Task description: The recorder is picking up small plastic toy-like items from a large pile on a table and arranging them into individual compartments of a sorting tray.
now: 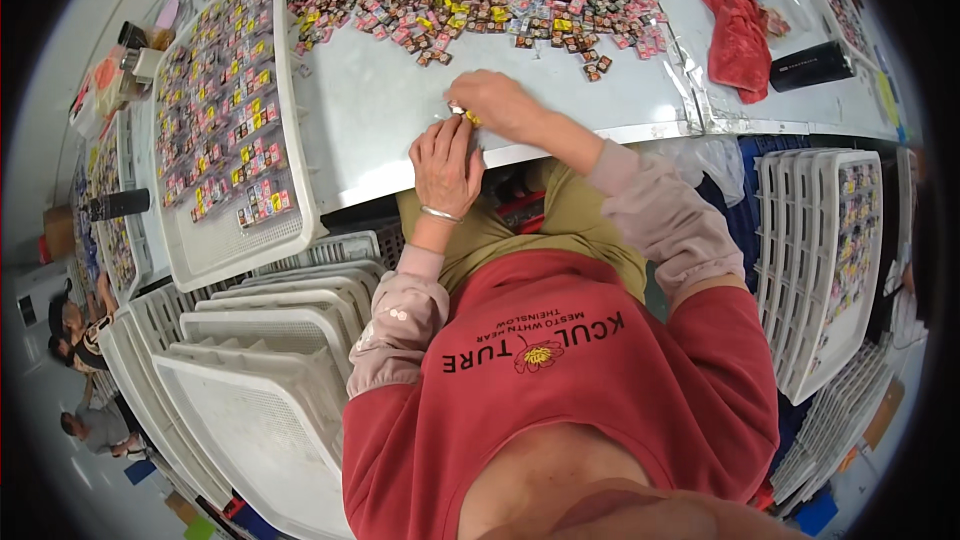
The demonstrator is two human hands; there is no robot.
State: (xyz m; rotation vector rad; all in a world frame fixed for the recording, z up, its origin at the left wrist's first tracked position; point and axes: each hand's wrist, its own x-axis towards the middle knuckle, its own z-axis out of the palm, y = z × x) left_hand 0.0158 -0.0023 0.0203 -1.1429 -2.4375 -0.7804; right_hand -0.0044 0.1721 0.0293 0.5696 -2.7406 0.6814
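My left hand (446, 162), with a bracelet at its wrist, is at the table's front edge, fingers bent and pressed together. From the right my right hand (497, 106) meets it, fingers curled inward. Between the fingertips of both hands shows a small yellow-and-white piece (471, 118); the fingers hide most of it. Beyond the hands, a wide heap of small flat pieces (470, 0) in pink, brown and yellow covers the far part of the white table (365, 90). A few brown pieces (597, 67) lie at the heap's near edge.
To the left, a white tray (190, 265) holds rows of similar pieces. Stacked empty trays (250, 410) stand below it. A red cloth (738, 45) and a black cylinder (812, 66) lie at the table's right. More upright trays (800, 270) stand on the right.
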